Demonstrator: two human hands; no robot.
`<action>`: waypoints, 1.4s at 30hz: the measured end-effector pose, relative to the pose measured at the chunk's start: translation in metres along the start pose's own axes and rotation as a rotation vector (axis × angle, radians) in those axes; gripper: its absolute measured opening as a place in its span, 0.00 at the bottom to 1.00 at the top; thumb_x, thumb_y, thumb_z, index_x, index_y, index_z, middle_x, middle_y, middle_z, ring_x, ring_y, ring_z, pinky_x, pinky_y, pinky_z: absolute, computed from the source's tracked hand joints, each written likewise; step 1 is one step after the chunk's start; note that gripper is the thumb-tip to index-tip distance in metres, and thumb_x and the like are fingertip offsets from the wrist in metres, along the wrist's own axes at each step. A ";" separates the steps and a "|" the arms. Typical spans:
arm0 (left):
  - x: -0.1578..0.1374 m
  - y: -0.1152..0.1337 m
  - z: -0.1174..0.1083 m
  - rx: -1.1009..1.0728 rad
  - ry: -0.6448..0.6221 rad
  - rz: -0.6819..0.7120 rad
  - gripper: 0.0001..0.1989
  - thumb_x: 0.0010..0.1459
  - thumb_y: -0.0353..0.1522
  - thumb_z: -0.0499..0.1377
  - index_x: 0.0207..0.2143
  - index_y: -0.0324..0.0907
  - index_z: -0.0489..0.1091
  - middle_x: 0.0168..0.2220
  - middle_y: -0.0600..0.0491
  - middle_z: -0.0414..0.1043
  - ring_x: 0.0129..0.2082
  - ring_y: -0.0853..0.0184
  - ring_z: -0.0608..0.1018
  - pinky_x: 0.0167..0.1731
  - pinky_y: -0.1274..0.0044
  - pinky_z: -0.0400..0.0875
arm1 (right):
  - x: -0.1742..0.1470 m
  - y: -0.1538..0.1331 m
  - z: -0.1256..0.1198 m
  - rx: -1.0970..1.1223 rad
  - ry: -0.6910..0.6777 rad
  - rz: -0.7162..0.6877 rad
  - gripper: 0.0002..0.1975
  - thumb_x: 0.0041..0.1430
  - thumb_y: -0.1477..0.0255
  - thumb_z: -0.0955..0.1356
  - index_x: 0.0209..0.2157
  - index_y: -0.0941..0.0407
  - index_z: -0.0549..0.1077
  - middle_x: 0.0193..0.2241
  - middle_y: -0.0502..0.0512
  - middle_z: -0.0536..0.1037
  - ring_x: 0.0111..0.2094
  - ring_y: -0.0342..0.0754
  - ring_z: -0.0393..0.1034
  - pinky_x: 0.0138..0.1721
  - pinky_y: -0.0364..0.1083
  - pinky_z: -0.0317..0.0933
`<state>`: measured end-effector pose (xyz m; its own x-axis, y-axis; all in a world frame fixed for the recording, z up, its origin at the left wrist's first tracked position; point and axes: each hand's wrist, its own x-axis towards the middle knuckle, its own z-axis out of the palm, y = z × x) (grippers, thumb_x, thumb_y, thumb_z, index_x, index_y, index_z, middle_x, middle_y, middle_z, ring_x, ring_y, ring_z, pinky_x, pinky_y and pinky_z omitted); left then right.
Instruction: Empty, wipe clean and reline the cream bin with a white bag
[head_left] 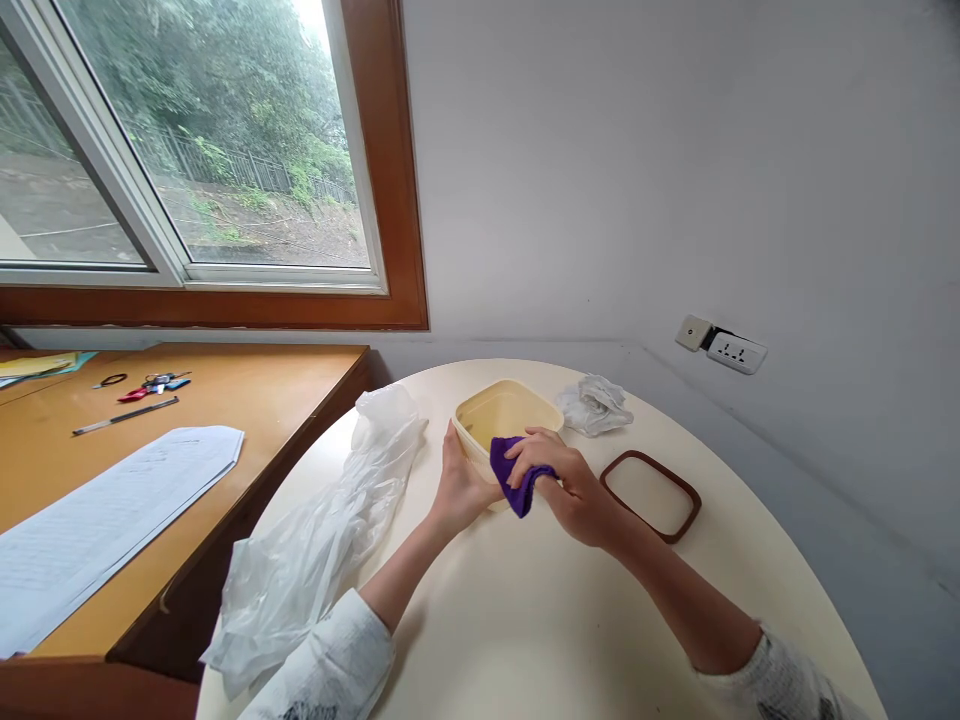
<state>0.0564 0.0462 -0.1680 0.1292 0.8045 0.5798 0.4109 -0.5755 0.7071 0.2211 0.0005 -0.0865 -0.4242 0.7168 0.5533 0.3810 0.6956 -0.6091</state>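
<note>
A sliding window [255, 140] with a brown wooden frame is cut off at the upper left edge. Below, a round cream-coloured table [540, 620] runs out of view at the bottom, and the orange-brown wooden desk [277, 390] beside it is cut off at the left. A long, crumpled, translucent white plastic bag [300, 570] lies along the table's left side, its lower end partly behind the left sleeve. A stack of white paper sheets [120, 510] rests on the desk, its writing too small to read. Near the table's middle is a pale yellow, rounded-square container [510, 405], tilted, its near side mostly covered by the hands. The left hand [465, 488] cups its near left side, fingers spread along the outer wall. The right hand [566, 482] has its fingers bent over a folded purple cloth [517, 475] at the container's near edge; some fingertips are hidden. To the right lie a brown rounded-rectangular ring [688, 522], its middle open or clear, I cannot tell, and a balled-up white plastic bag [596, 405].
</note>
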 end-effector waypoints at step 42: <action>0.001 0.006 0.000 -0.538 -0.161 -0.146 0.47 0.41 0.37 0.66 0.59 0.47 0.42 0.59 0.45 0.49 0.59 0.55 0.56 0.56 0.64 0.52 | 0.023 0.080 -0.026 0.191 0.335 0.292 0.17 0.52 0.76 0.60 0.41 0.54 0.75 0.44 0.52 0.76 0.49 0.47 0.67 0.54 0.49 0.56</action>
<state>0.0588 0.0439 -0.1632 0.2589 0.8690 0.4216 -0.0766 -0.4167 0.9058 0.2627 0.0738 -0.1075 -0.0220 0.8786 0.4771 0.2734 0.4643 -0.8424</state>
